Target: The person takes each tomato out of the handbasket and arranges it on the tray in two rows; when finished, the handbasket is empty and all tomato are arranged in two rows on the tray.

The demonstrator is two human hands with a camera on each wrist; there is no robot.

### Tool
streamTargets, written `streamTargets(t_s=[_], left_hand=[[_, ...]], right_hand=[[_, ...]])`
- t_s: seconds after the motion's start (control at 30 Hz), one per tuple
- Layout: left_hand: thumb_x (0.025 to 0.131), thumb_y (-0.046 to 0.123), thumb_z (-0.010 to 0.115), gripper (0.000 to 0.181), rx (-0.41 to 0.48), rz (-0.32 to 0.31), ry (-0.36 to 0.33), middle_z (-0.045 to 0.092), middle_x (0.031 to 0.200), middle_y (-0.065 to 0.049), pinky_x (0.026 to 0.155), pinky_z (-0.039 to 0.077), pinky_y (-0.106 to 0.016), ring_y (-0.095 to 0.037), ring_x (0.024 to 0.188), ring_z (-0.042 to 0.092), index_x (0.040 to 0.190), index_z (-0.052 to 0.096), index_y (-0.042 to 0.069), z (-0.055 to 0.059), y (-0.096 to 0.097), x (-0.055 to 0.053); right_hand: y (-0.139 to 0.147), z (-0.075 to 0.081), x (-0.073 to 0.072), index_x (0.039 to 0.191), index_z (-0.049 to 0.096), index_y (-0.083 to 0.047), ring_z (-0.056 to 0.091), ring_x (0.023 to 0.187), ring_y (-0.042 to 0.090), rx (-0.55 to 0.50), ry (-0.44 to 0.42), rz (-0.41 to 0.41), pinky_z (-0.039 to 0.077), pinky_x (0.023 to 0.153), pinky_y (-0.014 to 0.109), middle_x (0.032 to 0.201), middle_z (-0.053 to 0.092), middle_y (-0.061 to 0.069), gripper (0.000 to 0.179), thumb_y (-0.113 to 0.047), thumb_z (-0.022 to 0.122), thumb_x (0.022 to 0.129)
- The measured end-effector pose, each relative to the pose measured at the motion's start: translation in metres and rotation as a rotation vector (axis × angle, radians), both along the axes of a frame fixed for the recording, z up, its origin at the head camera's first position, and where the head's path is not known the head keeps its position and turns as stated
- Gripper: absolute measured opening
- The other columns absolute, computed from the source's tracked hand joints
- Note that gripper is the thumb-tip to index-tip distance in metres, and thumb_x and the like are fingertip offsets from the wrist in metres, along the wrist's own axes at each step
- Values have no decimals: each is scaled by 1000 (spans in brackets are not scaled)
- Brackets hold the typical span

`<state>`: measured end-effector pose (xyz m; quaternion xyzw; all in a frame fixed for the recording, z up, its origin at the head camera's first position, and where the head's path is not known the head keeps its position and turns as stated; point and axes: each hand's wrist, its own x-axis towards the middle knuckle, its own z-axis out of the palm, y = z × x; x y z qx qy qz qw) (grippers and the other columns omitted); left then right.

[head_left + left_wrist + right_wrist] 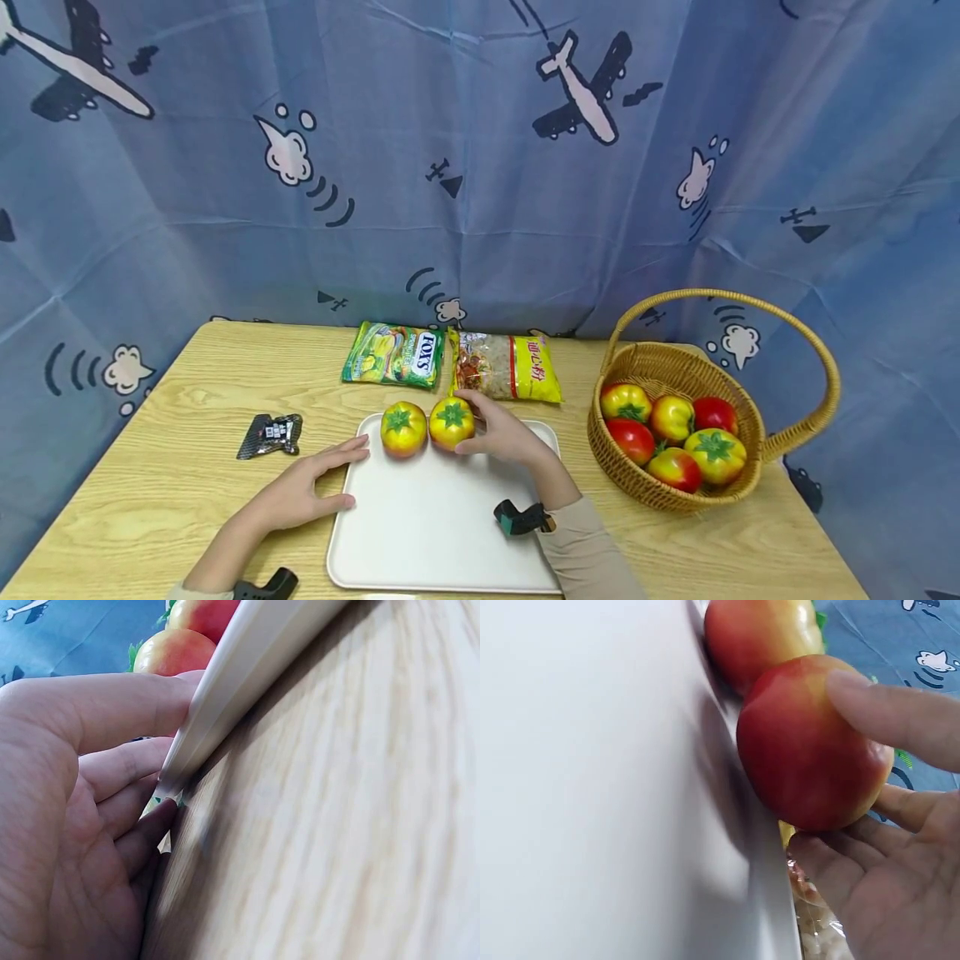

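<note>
A white tray (450,525) lies on the table. My right hand (504,429) holds a yellow-and-red tomato (452,422) with a green leafy top between thumb and fingers, at the tray's far edge. In the right wrist view, that tomato (810,742) shows its red underside, close above the tray's rim. Just left of it on the tray sits a second, similar tomato (403,429), near or touching it. At the tray's left edge rests my left hand (303,487), its fingers fairly straight. The left wrist view shows its thumb and fingers against the tray's rim (225,697).
To the right stands a wicker basket (637,479) with a tall handle, holding several tomatoes. Behind the tray lie a green candy bag (393,356) and a yellow pasta bag (506,367). A small black packet (272,436) lies left. A blue curtain (420,167) hangs behind.
</note>
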<state>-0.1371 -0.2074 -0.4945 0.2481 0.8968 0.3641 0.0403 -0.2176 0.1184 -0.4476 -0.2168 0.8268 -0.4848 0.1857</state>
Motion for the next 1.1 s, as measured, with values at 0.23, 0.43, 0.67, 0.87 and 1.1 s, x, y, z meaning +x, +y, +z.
streamTargets(t_s=[0.23,0.43,0.67,0.87,1.1], left_hand=[[84,42,68,62,21,0,-18,39,150,-2,106,33,-57,-33,137,36,138,51,15,1,0,1],[84,42,68,63,34,-1,-29,37,151,-3,106,32,-59,-34,138,35,139,50,17,0,0,0],[84,43,67,63,34,0,-25,38,151,-2,106,31,-58,-33,138,35,139,50,18,-2,-1,0],[84,43,68,62,31,1,-21,39,151,-1,107,31,-58,-33,138,35,138,50,17,-2,-1,0],[84,42,68,62,34,1,-28,38,151,-3,106,31,-59,-34,138,35,138,50,16,0,-1,0]], right_hand=[[-3,-4,-1,144,34,-8,37,137,33,4,3,44,31,113,45,145,41,14,78,-14,76,79],[-3,-4,0,144,33,-4,38,136,33,11,20,91,30,114,46,143,43,14,78,-14,76,79],[-2,-5,0,147,28,-1,33,139,33,18,8,110,28,115,43,149,35,18,83,-16,75,80],[-2,-6,-1,148,25,-1,30,141,33,3,-22,114,27,115,42,151,31,19,86,-16,76,80],[-1,-9,-2,149,23,-1,29,141,35,1,-48,96,27,115,43,153,28,20,90,-15,77,79]])
